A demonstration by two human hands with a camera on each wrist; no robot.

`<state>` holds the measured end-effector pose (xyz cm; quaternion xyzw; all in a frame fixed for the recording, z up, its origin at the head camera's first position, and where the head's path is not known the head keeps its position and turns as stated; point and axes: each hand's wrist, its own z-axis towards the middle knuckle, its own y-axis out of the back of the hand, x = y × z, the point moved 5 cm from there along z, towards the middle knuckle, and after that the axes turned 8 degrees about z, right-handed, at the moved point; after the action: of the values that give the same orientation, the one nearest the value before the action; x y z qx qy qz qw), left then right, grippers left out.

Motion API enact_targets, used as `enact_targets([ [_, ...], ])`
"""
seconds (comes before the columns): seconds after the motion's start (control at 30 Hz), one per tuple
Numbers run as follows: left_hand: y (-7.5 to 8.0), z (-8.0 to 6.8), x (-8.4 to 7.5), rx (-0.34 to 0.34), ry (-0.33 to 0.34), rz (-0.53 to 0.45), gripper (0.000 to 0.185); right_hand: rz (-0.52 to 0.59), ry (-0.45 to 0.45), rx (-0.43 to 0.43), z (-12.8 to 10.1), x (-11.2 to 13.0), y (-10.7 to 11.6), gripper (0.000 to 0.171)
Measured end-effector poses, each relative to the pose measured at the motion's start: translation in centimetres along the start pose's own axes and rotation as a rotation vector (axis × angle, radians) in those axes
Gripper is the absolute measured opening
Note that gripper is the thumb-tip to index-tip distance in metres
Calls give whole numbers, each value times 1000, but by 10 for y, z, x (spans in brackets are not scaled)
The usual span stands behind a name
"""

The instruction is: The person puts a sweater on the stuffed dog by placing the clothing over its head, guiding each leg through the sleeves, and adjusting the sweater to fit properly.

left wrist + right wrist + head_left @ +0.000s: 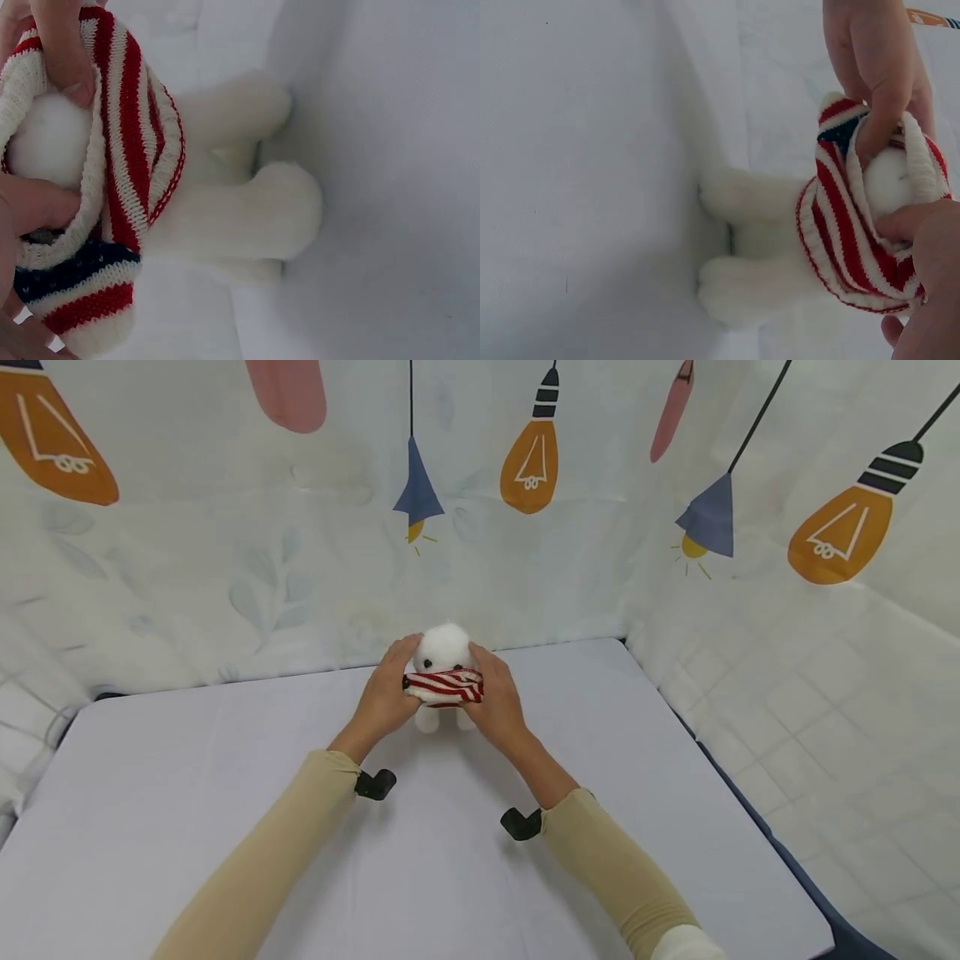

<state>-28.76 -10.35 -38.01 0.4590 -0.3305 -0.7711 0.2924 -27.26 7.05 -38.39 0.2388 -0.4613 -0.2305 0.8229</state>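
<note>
A white plush toy [446, 642] with dark eyes stands upright on two stubby legs [247, 214] near the back of the table. A red-and-white striped knitted sweater [448, 686] with a navy part sits around its upper body, just under the eyes. My left hand [384, 697] grips the sweater at the left, its thumb hooked inside the ribbed neck opening [855, 180]. From the right, my right hand [498, 700] pinches the opposite rim, thumb also inside. White fur shows through the opening between both thumbs. Some fingers are hidden behind the toy.
A white-covered table [435, 877] lies beneath, its dark edge [780, 852] showing at the right. A pale curtain [322, 552] printed with lamps and bulbs hangs close behind the toy. Dark mounts [375, 785] stick out at both wrists.
</note>
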Motion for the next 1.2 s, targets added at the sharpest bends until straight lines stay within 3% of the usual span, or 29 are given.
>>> enact_targets([
  [0.3,9,1,-6,-65,20,-33,65,33,-36,-20,4,-2,3,66],
  [0.5,9,1,-3,-50,50,-48,61,45,-42,-19,5,-6,1,68],
  [0.8,8,-2,5,8,73,-57,43,97,67,-54,-3,-17,-4,55],
  [1.03,-1,-9,11,79,66,-55,36,200,49,87,0,-19,-1,46],
  [1.1,-3,-11,11,91,52,-62,34,210,0,150,1,-19,-1,43],
  [1.2,-6,-14,9,110,32,-69,31,277,-146,249,2,-26,-3,40],
])
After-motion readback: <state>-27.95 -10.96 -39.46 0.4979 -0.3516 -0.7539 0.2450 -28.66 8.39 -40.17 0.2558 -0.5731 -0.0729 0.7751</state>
